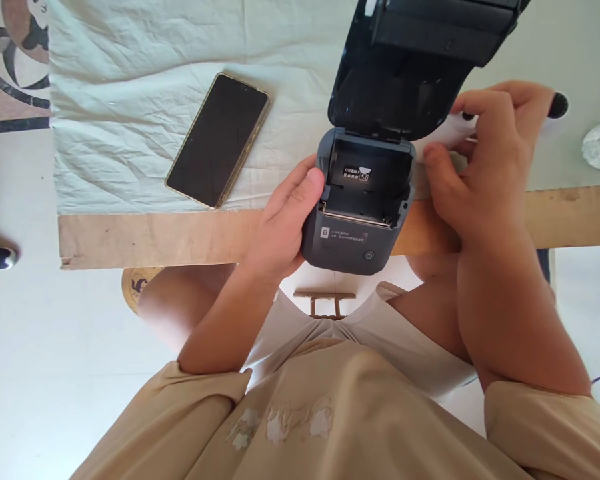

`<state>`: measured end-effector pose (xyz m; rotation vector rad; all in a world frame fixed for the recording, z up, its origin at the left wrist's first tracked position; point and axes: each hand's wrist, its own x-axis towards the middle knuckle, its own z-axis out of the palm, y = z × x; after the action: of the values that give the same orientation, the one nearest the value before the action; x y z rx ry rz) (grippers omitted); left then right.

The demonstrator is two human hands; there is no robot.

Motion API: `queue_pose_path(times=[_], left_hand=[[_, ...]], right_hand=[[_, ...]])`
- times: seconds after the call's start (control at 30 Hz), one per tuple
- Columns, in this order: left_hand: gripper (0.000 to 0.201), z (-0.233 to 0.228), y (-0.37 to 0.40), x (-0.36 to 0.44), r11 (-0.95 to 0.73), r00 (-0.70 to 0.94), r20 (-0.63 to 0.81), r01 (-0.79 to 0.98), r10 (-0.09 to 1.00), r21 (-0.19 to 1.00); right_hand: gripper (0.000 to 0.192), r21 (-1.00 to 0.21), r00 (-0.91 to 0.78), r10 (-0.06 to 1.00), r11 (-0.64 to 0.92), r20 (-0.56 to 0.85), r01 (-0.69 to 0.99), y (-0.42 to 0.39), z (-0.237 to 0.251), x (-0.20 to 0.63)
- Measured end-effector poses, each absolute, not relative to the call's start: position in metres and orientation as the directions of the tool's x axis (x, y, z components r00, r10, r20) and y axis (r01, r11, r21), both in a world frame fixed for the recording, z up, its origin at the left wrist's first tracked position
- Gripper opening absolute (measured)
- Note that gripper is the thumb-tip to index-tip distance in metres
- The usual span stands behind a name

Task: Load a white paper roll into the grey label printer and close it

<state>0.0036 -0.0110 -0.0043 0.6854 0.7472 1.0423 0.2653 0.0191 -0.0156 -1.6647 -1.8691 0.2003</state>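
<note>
fingers [300, 190] of our left hand [280, 227] wrap the left side of the small dark printer [353, 227], thumb pressed against its upper corner, so that hand is clasped on the body and steadies it. our right hand [480, 167] is curled around a white paper roll [455, 130], pinching it just to the right of the printer; a dark core end shows past the fingertips. the printer sits at the near edge of the table [570, 213], half over the wooden lip, with its lid [405, 67] swung up and back and the paper bay open and bare.

we judge the printer as a stiff plastic shell, light enough for one hand, smooth and a bit slippery on its rounded sides, so holding it low on the body is safer than by the hinged lid, which looks the weakest part. the roll seems light and soft-edged; holding it by the sides should keep it from unwinding.

a phone [219, 140] lies screen up on the white cloth [130, 100], well apart to the left.
</note>
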Motion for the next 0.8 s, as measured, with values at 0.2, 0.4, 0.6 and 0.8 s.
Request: queue_pose_path(times=[0.2,0.4,0.6,0.8], left_hand=[[0.036,-0.010,-0.011,0.002,0.338,0.313,-0.192,-0.523,0.930,0.783],[0.032,-0.013,-0.009,0.005,0.292,0.271,-0.164,-0.547,0.949,0.785],[0.038,-0.013,-0.009,0.005,0.299,0.290,-0.153,-0.570,0.945,0.765],[0.034,-0.012,-0.009,0.004,0.322,0.292,-0.188,-0.531,0.938,0.784]], right_hand=[[0.052,-0.530,0.014,0.952,0.159,0.307,0.833,0.021,-0.014,0.266],[0.049,-0.592,0.048,0.961,0.129,0.274,0.796,0.024,-0.015,0.262],[0.031,-0.634,0.084,0.966,0.095,0.246,0.768,0.025,-0.011,0.255],[0.029,-0.613,0.053,0.968,0.112,0.244,0.782,0.027,-0.012,0.258]])
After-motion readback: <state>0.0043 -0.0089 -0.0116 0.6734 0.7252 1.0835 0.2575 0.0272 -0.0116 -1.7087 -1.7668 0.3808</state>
